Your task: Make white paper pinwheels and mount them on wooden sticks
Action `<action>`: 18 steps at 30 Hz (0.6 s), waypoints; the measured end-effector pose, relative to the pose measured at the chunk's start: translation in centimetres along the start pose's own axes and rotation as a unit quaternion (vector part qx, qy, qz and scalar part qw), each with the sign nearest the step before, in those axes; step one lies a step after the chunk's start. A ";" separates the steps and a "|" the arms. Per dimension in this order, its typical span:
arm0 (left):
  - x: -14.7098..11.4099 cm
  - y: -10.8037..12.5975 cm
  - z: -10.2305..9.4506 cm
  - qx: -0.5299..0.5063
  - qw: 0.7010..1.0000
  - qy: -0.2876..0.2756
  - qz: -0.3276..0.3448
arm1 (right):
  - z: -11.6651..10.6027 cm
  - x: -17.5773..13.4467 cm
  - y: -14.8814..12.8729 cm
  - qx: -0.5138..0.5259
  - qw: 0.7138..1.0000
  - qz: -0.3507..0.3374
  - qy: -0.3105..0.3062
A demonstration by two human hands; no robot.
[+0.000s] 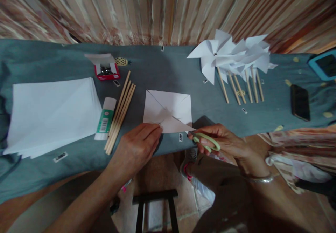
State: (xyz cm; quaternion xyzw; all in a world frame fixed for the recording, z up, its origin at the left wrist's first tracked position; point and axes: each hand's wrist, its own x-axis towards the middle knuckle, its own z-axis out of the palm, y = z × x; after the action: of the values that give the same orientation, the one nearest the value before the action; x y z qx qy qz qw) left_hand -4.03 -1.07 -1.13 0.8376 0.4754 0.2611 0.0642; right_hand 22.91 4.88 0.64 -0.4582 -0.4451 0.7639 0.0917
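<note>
Head view: white paper (173, 103) sits dead centre on the worktop (173, 68), left hand (139, 140) holding its 7 o'clock edge, right hand's (225, 142) fingers wrapped round scissors (208, 137) at 4. Looks like corner-cutting to me; next snip probably wants the sheet held steady.

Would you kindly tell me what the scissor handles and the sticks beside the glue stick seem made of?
Scissor handles: probably smooth plastic, given their even pale green colour. Sticks: likely bare wood, matt, judging by their pale tan colour.
</note>
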 end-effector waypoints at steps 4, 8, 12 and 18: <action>0.1 0.1 0.0 -0.001 1.000 -0.001 0.003 | -0.1 0.0 0.2 0.007 1.000 0.000 0.006; 0.1 0.1 -0.1 -0.003 1.000 -0.003 -0.003 | 0.0 0.1 0.1 -0.002 1.000 -0.003 0.001; 0.0 0.1 -0.1 -0.005 1.000 -0.003 0.002 | 0.4 0.2 -0.3 -0.007 1.000 -0.014 0.002; 0.0 0.0 0.1 -0.003 1.000 -0.007 0.003 | 0.7 0.1 -0.3 -0.010 1.000 -0.006 0.005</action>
State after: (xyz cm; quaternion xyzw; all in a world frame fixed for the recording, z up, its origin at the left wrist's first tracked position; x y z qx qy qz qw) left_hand -3.96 -1.08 -1.22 0.8404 0.4721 0.2569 0.0693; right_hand 22.25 4.75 0.93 -0.4606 -0.4552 0.7562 0.0937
